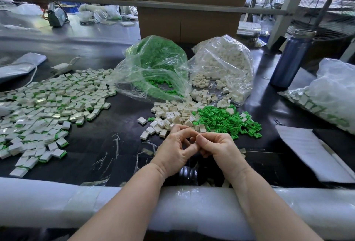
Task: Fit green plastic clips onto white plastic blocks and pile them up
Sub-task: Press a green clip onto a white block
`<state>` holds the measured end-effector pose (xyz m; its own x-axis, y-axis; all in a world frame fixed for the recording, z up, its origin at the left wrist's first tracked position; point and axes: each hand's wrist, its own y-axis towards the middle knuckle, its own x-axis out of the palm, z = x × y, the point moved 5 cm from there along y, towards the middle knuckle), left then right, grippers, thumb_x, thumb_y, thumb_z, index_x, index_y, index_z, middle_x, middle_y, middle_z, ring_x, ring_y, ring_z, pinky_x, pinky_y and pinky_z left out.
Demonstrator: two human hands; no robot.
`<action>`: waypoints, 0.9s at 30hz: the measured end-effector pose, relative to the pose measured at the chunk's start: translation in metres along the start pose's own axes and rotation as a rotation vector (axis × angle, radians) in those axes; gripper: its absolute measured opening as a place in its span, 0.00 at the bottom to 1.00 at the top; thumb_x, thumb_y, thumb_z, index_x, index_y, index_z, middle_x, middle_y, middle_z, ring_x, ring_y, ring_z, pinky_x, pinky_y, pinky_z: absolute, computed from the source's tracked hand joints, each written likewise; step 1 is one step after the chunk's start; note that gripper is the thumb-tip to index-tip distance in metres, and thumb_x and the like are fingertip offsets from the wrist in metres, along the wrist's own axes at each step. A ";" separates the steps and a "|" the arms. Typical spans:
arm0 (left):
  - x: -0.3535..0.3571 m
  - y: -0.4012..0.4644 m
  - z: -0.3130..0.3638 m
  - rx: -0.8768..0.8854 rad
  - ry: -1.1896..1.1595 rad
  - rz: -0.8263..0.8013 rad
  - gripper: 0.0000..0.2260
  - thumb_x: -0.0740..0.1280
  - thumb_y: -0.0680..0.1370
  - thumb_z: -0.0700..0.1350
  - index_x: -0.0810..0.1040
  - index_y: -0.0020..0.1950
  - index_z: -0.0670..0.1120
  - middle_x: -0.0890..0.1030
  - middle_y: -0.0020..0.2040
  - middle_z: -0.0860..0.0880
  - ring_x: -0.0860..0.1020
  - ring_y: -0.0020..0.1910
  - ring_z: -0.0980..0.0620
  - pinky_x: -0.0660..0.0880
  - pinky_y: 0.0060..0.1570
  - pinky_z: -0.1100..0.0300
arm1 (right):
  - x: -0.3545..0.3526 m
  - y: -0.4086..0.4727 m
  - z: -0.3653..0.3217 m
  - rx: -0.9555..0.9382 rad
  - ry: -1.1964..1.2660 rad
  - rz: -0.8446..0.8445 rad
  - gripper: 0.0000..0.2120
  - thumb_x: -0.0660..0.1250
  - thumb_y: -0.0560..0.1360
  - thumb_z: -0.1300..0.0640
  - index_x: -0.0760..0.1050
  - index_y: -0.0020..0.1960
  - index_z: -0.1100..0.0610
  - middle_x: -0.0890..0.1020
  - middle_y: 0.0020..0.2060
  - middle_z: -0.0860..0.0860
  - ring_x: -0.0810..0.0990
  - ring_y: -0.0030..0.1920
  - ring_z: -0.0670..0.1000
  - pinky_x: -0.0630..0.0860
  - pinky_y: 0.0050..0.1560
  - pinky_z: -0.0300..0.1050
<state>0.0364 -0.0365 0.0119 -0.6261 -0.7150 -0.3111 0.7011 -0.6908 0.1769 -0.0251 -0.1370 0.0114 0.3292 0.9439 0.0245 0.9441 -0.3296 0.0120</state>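
On the far left of the dark tabletop (119, 144) lies a big spread of finished blocks (48, 106). They are white, and many show a green edge where a clip sits in them. Behind them lies a white cord (32, 75).

A bit to the right, further back, a clear bag of green clips (153, 64) lies open on its side. Just beside it is a clear bag of white blocks (224, 67), also open, with some blocks spilling out of its mouth. A brown cardboard box (188, 23) stands behind both bags.

In front of the bags is a small heap of loose white blocks (172, 115). Touching its right side is a heap of loose green clips (224, 119).

Near the front edge, the two hands meet just in front of these heaps. The left hand (174, 150) has its fingers curled, and the fingertips come together with those of the right hand (219, 148). Each grip looks closed around something small held between the two hands. The fingers hide it, so I cannot tell if it is a block, a clip, or both. Both forearms rest on a white foam pad (57, 202) that runs along the front of the tabletop.

To the right lies a white paper sheet (307, 148). Behind it a blue bottle (292, 60) stands upright. At the far right sits another clear bag of finished blocks (326, 94).
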 end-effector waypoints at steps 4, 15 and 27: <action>0.001 0.000 0.000 0.011 0.036 -0.011 0.13 0.68 0.74 0.38 0.75 0.42 0.58 0.70 0.52 0.52 0.72 0.39 0.54 0.74 0.49 0.60 | -0.001 0.000 -0.001 0.011 0.017 0.006 0.09 0.66 0.73 0.63 0.83 0.37 0.57 0.77 0.26 0.50 0.72 0.27 0.42 0.69 0.29 0.31; 0.002 0.001 -0.004 0.030 0.072 -0.011 0.15 0.67 0.75 0.38 0.74 0.41 0.60 0.69 0.50 0.56 0.72 0.38 0.55 0.74 0.48 0.59 | 0.001 -0.002 -0.002 0.009 0.003 -0.007 0.10 0.65 0.74 0.62 0.83 0.38 0.55 0.80 0.27 0.48 0.74 0.28 0.41 0.71 0.30 0.31; 0.006 0.000 0.000 0.015 0.180 -0.055 0.06 0.63 0.68 0.51 0.72 0.38 0.64 0.68 0.52 0.57 0.74 0.40 0.53 0.75 0.52 0.48 | -0.002 -0.002 -0.001 0.017 0.041 0.017 0.12 0.65 0.74 0.64 0.82 0.34 0.57 0.76 0.24 0.49 0.70 0.25 0.41 0.67 0.27 0.31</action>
<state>0.0323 -0.0406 0.0104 -0.5911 -0.6467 -0.4820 0.6619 -0.7304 0.1683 -0.0274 -0.1379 0.0122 0.3441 0.9366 0.0656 0.9388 -0.3445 -0.0054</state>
